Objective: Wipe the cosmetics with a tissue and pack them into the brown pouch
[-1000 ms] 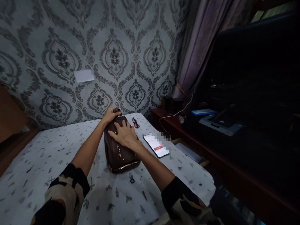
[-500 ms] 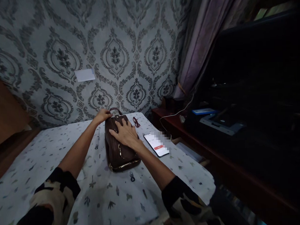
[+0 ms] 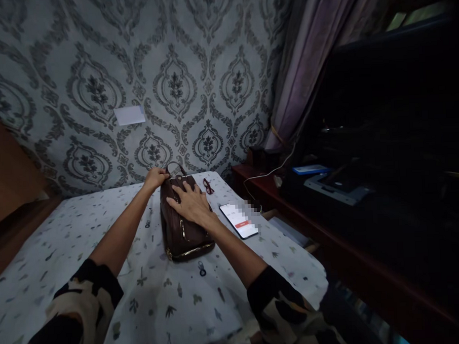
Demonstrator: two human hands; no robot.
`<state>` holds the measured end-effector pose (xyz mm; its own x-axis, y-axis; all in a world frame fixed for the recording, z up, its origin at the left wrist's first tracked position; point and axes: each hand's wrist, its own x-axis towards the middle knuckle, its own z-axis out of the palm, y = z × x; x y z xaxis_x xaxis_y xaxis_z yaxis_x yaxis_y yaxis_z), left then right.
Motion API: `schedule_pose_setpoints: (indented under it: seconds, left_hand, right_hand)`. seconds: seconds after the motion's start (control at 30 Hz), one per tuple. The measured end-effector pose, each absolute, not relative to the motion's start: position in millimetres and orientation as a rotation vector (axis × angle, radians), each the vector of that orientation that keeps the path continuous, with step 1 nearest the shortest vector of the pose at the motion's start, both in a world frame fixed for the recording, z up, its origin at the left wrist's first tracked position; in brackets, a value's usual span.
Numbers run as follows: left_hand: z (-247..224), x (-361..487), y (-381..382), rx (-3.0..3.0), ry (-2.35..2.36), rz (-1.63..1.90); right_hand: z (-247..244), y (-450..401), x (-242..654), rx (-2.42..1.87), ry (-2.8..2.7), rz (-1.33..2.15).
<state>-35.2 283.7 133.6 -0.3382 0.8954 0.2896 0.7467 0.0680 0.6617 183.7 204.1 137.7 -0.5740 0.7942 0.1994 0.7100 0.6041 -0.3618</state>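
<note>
A dark brown leather bag lies on the bed, its top end pointing to the wall. It has a short loop handle, a gold zip along its bottom edge and another on its front pocket. At the bag's far left corner, the fingers of my left hand are closed on its edge; their tips are partly hidden. Flat on the front of the bag lies my right hand, with its fingers spread. The bag seems shut along the visible zips.
Right of the bag lie a lit phone and dark red glasses. The patterned sheet covers the bed. A dark red wooden desk stands at the right, with a white cable on it. Patterned wallpaper rises behind.
The loop handle stands slightly higher beside my left hand. My right hand has stayed in place on the bag.
</note>
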Motion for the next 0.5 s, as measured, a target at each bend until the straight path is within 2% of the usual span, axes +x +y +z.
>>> schedule_pose_setpoints:
  seconds: [0.5]
  left_hand:
    - [142, -24, 261, 1.551, 1.988, 1.193]
  right_hand:
    - [139, 204, 184, -1.216, -2.504, 0.343]
